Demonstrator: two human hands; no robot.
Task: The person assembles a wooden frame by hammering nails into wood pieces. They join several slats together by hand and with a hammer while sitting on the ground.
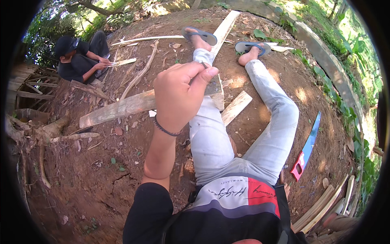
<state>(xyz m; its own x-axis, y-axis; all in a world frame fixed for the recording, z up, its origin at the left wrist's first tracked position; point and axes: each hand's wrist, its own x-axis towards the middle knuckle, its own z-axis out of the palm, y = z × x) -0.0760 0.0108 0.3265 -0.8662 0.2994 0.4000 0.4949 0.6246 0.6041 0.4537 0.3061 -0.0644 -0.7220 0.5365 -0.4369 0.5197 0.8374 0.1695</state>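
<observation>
Metal nail [204, 64] sits pinched in the curled left hand [180, 90].

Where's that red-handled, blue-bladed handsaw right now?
On the head view's right side, the handsaw lies on brown soil, right of the pale-denim right leg, beyond the pale wooden boards.

Ground [122, 154]: reddish brown, flecked with tan leaves. Long plank [118, 109]: weathered grey-brown. Short board [237, 106]: pale yellow-tan. Handsaw [310, 135], toward the ground's right edge: blue blade [314, 128], red handle [301, 157]. Jeans [211, 142]: pale grey-white. T-shirt [227, 203]: black, with white, red and grey-violet blocks, dark script. Sandals [208, 38]: grey-blue. Bracelet [165, 129]: dark, braided pattern. Co-worker's cap [66, 46] and clothing [67, 70]: black.
</observation>
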